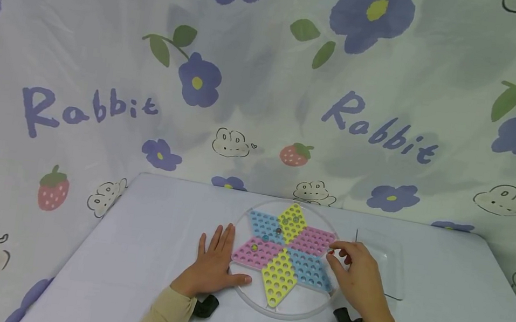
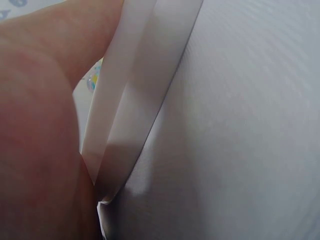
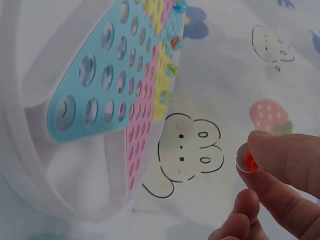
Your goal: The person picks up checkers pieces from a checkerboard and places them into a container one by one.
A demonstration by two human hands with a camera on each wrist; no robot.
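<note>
A round Chinese checkers board with a white rim lies on the table, its star of holes coloured yellow, pink and blue. My left hand rests at the board's left edge, fingers straight and thumb reaching over the rim. In the left wrist view, the palm lies against the white rim. Just off the right side of the star, my right hand pinches a clear glass marble with an orange-red core between thumb and finger. Several marbles sit in the board's holes, among them a blue one and a yellow-green one.
To the right of the board, partly behind the right hand, stands a clear plastic tray; its contents cannot be made out. A white cloth covers the table. Behind it hangs a curtain printed with flowers and rabbits.
</note>
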